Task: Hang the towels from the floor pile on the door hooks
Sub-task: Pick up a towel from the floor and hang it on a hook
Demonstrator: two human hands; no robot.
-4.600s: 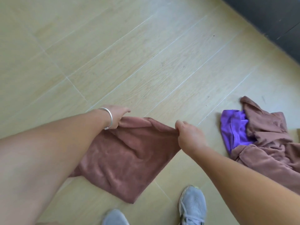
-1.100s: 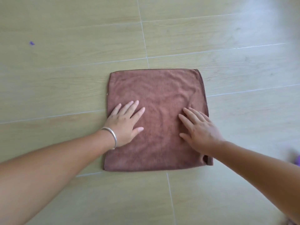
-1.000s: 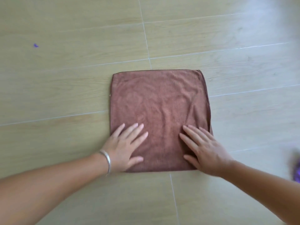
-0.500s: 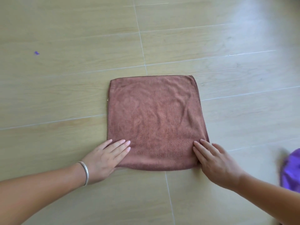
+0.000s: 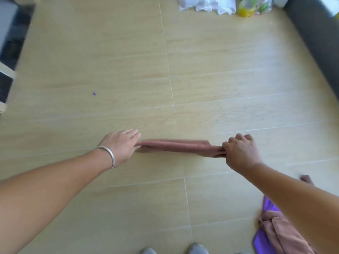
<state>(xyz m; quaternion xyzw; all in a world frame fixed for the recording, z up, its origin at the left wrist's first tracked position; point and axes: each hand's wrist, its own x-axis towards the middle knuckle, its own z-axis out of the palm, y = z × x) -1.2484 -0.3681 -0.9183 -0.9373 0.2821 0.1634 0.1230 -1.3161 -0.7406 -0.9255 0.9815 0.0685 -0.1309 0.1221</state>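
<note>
Early stage: left hand (image 5: pixel 120 147) and right hand (image 5: pixel 240 151) pinch the brown towel (image 5: pixel 176 146) ends, held mid-floor; pile (image 5: pixel 278 233) at floor's bottom-right edge unhung, no hooks visible.

A room in a home: pale wood-look floor tiles (image 5: pixel 201 79), plastic bags (image 5: pixel 207 4) against the far wall, crumpled towels (image 5: pixel 275 230) heaped on the floor.
</note>
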